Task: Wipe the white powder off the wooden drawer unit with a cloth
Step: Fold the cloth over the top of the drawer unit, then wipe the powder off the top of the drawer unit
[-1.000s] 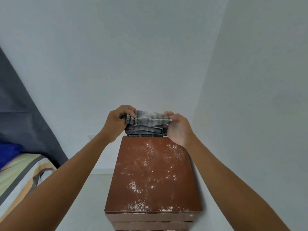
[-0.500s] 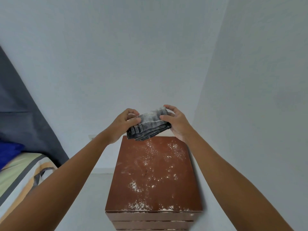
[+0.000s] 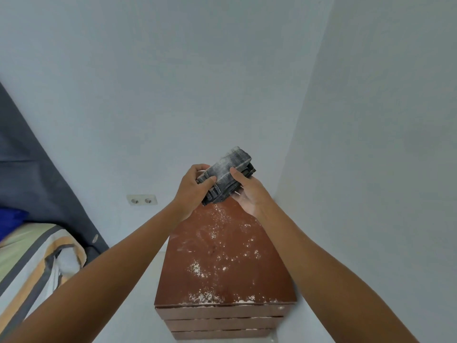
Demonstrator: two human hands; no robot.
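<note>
The folded grey denim-like cloth (image 3: 226,178), its upper face dusted white, is being held in the air above the far edge of the reddish-brown wooden drawer unit (image 3: 226,256), clear of the top panel and tilting up toward the right. The left hand (image 3: 191,188) is closing thumb and fingers on the cloth's near-left end, while the right hand (image 3: 247,194) is cupping it from beneath on the right, thumb pressing on the upper face; both grips are clamping the fabric. White powder (image 3: 197,268) is lying in scattered patches across the middle of the top panel and is collecting in a denser line along the near edge, with thin smears showing between patches. Judged from this, the wiping is only partly done: most of the panel is awaiting a pass, and the cloth appears to be being refolded or turned. A white double wall socket (image 3: 141,200) is sitting on the pale wall at left; a striped bedcover (image 3: 32,256) is lying at far left.
</note>
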